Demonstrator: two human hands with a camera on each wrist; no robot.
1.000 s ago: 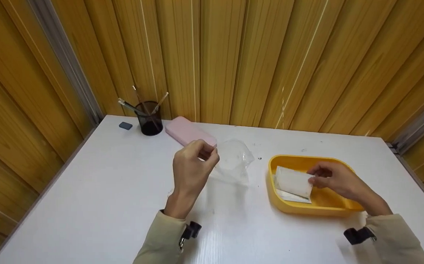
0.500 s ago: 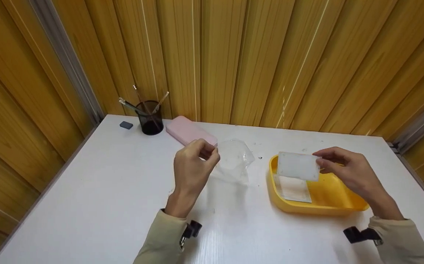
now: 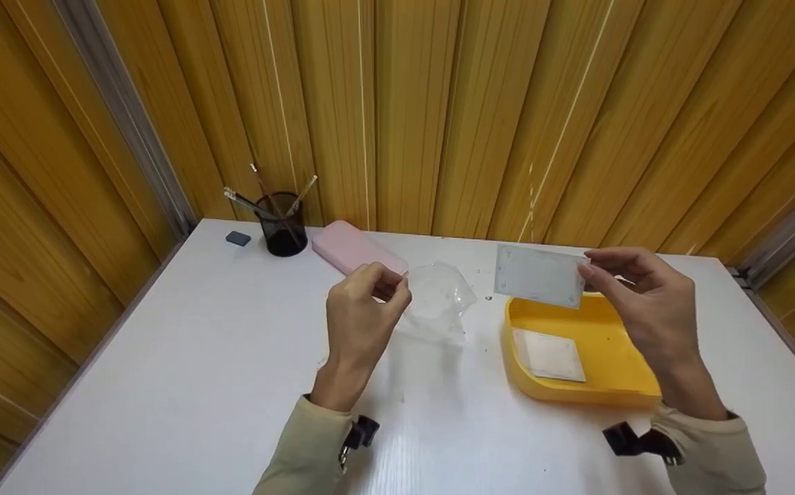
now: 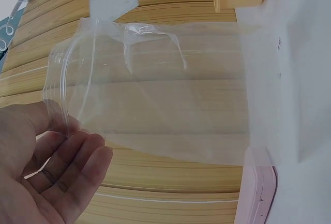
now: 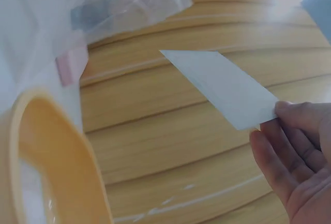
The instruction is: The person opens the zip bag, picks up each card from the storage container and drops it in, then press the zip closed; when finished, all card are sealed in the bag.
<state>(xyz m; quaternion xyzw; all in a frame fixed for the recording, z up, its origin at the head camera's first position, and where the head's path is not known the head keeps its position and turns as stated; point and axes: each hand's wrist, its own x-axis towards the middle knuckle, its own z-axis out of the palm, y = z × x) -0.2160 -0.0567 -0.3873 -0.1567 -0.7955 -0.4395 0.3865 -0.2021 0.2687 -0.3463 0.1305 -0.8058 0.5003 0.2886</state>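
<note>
My left hand point(image 3: 363, 309) pinches the zip edge of a clear zip-lock bag point(image 4: 165, 100), which hangs above the table with its mouth gaping in the left wrist view. Between thumb and fingers of my right hand point(image 3: 651, 302) is a pale rectangular card point(image 3: 540, 275), held by its right end. It hovers above the far left rim of a yellow tray point(image 3: 576, 393), apart from the bag. Inside the tray, at its left, lies another whitish card point(image 3: 552, 356); whether more lie under it I cannot tell.
A pink case point(image 3: 356, 249) lies behind my left hand. Farther left stand a black mesh pen cup point(image 3: 284, 230) with several pencils and a small dark eraser point(image 3: 238, 238). Wood-patterned panels point(image 3: 404, 117) rise behind the white table point(image 3: 218, 357).
My right hand has lifted one card out of the yellow tray and carried it up and left. My left hand and the bag stay in about the same place.
</note>
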